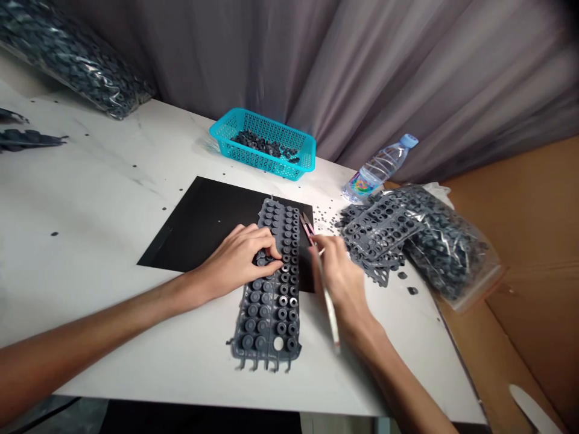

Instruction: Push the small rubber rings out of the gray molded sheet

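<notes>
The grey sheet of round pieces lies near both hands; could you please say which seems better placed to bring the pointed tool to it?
Probably the right hand: it holds the pointed tool beside the grey sheet, while the left hand is occupied on the sheet itself.

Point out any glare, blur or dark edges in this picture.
Head view: bright glare streaks the clear plastic bag of dark grey pieces at right; head view: the bare right hand and the slender white rod in it look slightly soft, perhaps from motion; head view: the upper right corner darkens to near black.
</notes>
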`<state>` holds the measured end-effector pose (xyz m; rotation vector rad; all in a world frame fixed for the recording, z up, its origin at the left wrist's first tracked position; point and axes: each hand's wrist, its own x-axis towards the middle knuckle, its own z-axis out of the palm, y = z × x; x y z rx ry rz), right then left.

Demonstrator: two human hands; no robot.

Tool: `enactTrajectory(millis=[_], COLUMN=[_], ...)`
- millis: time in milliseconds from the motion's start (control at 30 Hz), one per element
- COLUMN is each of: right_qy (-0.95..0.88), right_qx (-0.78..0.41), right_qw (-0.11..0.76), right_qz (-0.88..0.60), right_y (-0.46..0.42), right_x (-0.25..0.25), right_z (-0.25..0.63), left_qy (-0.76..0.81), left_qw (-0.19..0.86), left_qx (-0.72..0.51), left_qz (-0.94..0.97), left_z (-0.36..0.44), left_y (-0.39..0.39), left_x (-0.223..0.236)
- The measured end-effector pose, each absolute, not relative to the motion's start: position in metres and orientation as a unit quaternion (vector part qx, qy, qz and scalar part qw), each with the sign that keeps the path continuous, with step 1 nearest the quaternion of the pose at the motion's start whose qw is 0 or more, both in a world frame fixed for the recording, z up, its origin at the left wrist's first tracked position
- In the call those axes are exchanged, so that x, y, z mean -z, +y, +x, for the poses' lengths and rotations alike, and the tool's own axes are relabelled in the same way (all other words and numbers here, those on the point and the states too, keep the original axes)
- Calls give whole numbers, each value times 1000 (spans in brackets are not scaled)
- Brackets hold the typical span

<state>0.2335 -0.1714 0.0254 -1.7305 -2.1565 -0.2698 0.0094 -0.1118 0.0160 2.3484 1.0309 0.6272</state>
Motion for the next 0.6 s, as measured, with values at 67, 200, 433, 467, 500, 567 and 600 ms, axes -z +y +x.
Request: enactTrajectory(millis=[67, 200, 433, 467, 500, 567, 600], right_qy=[-708, -705, -708, -708, -711, -725, -737], right_qx=[100, 46, 39, 28, 11, -37, -65], right_qw=[209, 168, 176, 188, 197, 218, 227], right_qz=[-667, -688, -683, -680, -675, -652, -633], right_y=[-170, -171, -173, -173, -173, -173, -174], right_x=[-31, -34, -37, -39, -40, -42, -43], right_z=[246, 276, 283, 279, 275, 265, 261], left_qy=[374, 369, 344, 341, 339, 338, 339], left_qw=[259, 267, 252, 251, 251, 249, 247], left_qx=[-229, -226, -223, -223, -223, -222, -221], left_qz=[861, 861, 877, 878, 879, 880, 880], left_z=[9, 8, 4, 3, 3, 3, 3], left_y=[-111, -110, -114, -114, -115, -115, -116], left_x=[-17, -17, -23, -24, -26, -27, -28])
